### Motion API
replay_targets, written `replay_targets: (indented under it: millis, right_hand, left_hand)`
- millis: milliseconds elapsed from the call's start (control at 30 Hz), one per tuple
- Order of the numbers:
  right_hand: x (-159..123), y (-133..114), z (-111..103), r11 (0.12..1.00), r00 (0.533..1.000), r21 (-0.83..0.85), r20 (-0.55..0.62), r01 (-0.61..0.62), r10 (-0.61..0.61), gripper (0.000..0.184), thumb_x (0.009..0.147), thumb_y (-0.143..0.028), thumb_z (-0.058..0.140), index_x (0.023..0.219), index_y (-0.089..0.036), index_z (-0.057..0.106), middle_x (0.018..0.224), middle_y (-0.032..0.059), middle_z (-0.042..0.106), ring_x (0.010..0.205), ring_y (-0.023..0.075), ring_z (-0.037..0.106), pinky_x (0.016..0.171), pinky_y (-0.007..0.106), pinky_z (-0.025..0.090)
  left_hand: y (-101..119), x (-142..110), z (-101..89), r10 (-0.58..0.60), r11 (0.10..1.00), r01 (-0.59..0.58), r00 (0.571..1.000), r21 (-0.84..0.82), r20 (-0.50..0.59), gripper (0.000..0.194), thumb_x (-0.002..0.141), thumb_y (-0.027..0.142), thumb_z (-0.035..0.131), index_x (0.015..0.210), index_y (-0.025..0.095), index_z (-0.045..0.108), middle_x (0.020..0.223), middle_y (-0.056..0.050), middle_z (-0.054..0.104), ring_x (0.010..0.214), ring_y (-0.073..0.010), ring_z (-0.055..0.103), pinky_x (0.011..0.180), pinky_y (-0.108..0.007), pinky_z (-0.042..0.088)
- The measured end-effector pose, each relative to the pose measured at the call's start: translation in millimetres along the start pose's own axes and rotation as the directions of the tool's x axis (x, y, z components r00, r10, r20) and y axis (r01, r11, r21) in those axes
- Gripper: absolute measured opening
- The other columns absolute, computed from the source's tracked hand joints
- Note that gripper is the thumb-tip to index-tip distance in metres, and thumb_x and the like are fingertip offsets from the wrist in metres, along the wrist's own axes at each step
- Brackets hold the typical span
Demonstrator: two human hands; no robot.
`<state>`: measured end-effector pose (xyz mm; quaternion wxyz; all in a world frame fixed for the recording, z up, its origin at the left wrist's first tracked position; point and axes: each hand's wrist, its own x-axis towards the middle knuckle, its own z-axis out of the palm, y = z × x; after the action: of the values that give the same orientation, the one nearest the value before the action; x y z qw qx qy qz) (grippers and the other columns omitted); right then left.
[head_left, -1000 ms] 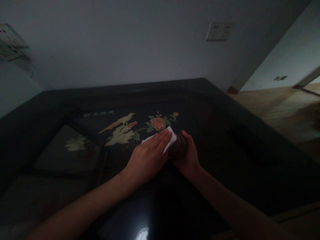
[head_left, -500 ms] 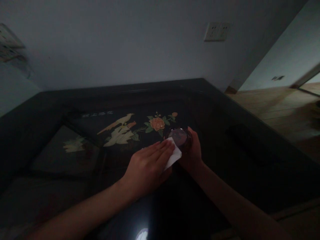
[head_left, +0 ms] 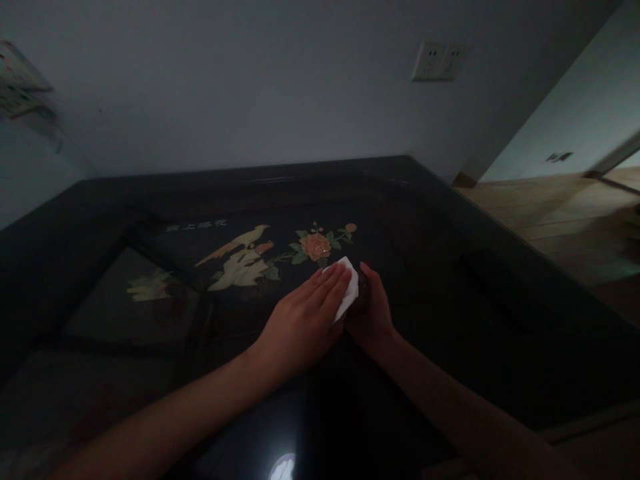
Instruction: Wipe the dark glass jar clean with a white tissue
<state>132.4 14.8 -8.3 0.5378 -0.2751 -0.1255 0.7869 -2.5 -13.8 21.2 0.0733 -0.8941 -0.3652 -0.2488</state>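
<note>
My left hand (head_left: 303,320) lies over a folded white tissue (head_left: 353,287), its fingers together and holding the tissue against a dark, round, glassy object (head_left: 362,297). My right hand (head_left: 375,313) is wrapped round that object from the right. Most of the object is now hidden behind the tissue and my fingers, so I cannot tell its exact kind. Both hands are above a glossy black tabletop (head_left: 425,373). Just beyond them, the surface bears a picture of two birds (head_left: 240,260) and an orange flower (head_left: 316,247) with green leaves.
The table's far edge runs along a pale wall (head_left: 250,87) with a double socket (head_left: 440,61). At the upper left is another socket (head_left: 20,70). A dim dark shape (head_left: 500,287) shows on the table's right side. Wooden floor (head_left: 530,207) lies beyond the right edge.
My left hand and the tissue have moved slightly up and across the round object, covering its face. The object has tilted, and my right hand has shifted a little left.
</note>
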Motion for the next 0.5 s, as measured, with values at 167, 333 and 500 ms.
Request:
replay_targets:
  millis: [167, 333, 500]
  right_hand:
    - [1, -3, -1, 1.000, 1.000, 0.014, -0.011, -0.001, 0.001, 0.022, 0.076, -0.042, 0.062, 0.073, -0.021, 0.067, 0.067, -0.0006, 0.071, 0.074, 0.0199, 0.069, 0.073, 0.032, 0.054]
    - [6, -8, -2, 0.999, 0.999, -0.003, -0.023, 0.047, -0.048, 0.024, 0.075, -0.043, 0.062, 0.067, -0.021, 0.065, 0.060, -0.0012, 0.068, 0.069, 0.0194, 0.067, 0.071, 0.032, 0.053]
    - [5, -8, -1, 0.998, 0.998, -0.047, 0.046, 0.037, -0.035, 0.028, 0.073, -0.047, 0.063, 0.063, -0.021, 0.063, 0.056, 0.0001, 0.066, 0.069, 0.0208, 0.068, 0.072, 0.033, 0.055]
  left_hand:
    - [-3, -1, -4.8, -0.014, 0.997, 0.019, 0.998, 0.073, -0.061, 0.035, 0.091, 0.017, 0.044, 0.121, 0.005, 0.058, 0.123, -0.017, 0.065, 0.113, -0.0225, 0.063, 0.098, -0.037, 0.053]
    - [2, -3, -10.5, 0.044, 0.997, -0.037, 0.994, 0.073, -0.098, 0.032, 0.090, 0.020, 0.046, 0.113, 0.005, 0.063, 0.115, -0.017, 0.069, 0.103, -0.0234, 0.068, 0.090, -0.036, 0.058]
    - [10, -4, -10.3, 0.133, 0.990, -0.136, 0.986, -0.024, -0.099, 0.037, 0.089, 0.017, 0.046, 0.122, 0.005, 0.057, 0.126, -0.015, 0.063, 0.121, -0.0214, 0.058, 0.101, -0.034, 0.051]
